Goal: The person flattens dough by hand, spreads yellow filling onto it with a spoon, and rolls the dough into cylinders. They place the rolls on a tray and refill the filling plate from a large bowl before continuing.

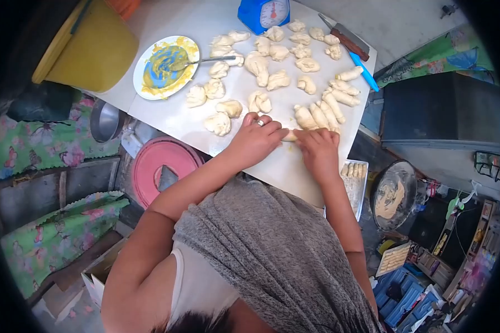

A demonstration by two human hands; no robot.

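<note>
A small roll of dough [289, 135] lies on the white tabletop [219, 145] at its near edge, and its middle shows between my hands. My left hand [258, 140] presses on its left end with bent fingers; a ring is on one finger. Over the right end, my right hand [320, 149] has its fingers curled down. Both hands hide most of the roll. Just beyond my right hand, several shaped dough rolls [318, 115] lie side by side. Loose dough lumps [259, 102] are spread farther back on the table.
At the back stands a blue scale [266, 15]. A plate [192, 50] with yellow smears holds a spoon. A knife [351, 44] and a blue-handled tool [364, 72] lie at right. Beside the table are a yellow bucket [97, 53], a pink lid [144, 166] and a tray [356, 194].
</note>
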